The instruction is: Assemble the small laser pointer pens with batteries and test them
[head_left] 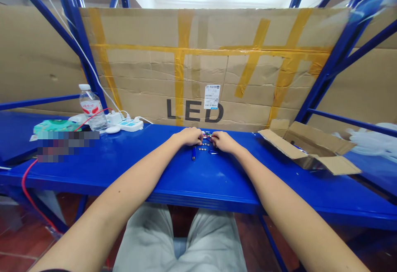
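Both my arms reach forward over a blue metal shelf surface [173,177]. My left hand [189,136] and my right hand [223,141] rest knuckles-up, fingers curled, almost touching each other. Between the fingertips lies a small cluster of colourful little parts [207,134]; what each hand pinches is too small to name. Just in front of the hands lie several small silver button cells [203,149], a small blue cylinder [194,153] and another small blue piece [213,152].
A taped cardboard sheet marked LED [217,65] stands behind the hands. An open cardboard box [310,148] lies at right, white gloves [372,139] beyond it. At left stand a water bottle [91,108], a power strip [130,124], a tissue pack [54,126] and a red cable [26,181].
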Available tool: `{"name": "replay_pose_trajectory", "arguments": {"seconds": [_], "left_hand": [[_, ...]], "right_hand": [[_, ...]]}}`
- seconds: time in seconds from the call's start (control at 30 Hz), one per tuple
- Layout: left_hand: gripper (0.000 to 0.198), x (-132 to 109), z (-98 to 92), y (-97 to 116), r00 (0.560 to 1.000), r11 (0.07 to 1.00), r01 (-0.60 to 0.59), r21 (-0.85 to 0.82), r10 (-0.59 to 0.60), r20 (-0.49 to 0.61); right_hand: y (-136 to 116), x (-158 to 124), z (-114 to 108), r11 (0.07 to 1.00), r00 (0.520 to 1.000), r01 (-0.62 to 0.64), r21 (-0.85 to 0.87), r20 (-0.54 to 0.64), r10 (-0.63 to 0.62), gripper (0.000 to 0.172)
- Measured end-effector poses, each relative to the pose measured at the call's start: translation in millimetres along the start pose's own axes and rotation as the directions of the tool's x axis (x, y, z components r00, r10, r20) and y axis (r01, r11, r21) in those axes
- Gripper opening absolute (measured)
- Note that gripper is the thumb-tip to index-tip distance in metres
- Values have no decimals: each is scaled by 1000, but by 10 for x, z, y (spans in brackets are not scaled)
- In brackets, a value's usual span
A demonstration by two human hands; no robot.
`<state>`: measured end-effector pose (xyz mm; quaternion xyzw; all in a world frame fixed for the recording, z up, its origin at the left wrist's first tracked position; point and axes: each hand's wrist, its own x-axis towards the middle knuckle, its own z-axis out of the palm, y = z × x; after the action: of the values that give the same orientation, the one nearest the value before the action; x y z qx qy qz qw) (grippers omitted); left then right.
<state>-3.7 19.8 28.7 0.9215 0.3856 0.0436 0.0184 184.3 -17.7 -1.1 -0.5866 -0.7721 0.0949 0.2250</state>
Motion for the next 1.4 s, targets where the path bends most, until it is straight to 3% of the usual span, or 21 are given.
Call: {"name": "replay_pose_trajectory", "arguments": {"seconds": [0.2,0.33,0.5,0.63,0.87,1.1,1.23,1.4], "left_hand": [[19,4,47,-72,990,992,9,-129,-27,-137],[10,46,55,-4,985,975,-16,-224,-23,-169],[11,100,102,53,994,956,-30,-292,-2,-109],[12,129,149,19,995,964,-25,-264,-2,-101],[11,111,149,-49,997,953,-28,-302,6,-73],[15,45,158,-144,993,906,60,-420,-98,-69],[15,50,156,-160,994,908,81,-411,-105,-35],[13,65,166,-118,992,912,71,-405,-108,-70]], "right_hand": [[27,66,45,998,992,-41,40,-115,46,17],[7,76,5,998,984,-40,49,-170,48,15],[0,29,11,996,998,56,76,-42,-52,9],[-20,10,46,995,995,95,-20,35,-95,13],[-80,31,73,994,998,57,-93,42,-53,19],[-102,78,96,987,999,4,-163,40,3,17],[-85,89,104,990,999,-32,-139,15,34,16],[-66,108,100,983,998,-64,-170,16,68,17]]}}
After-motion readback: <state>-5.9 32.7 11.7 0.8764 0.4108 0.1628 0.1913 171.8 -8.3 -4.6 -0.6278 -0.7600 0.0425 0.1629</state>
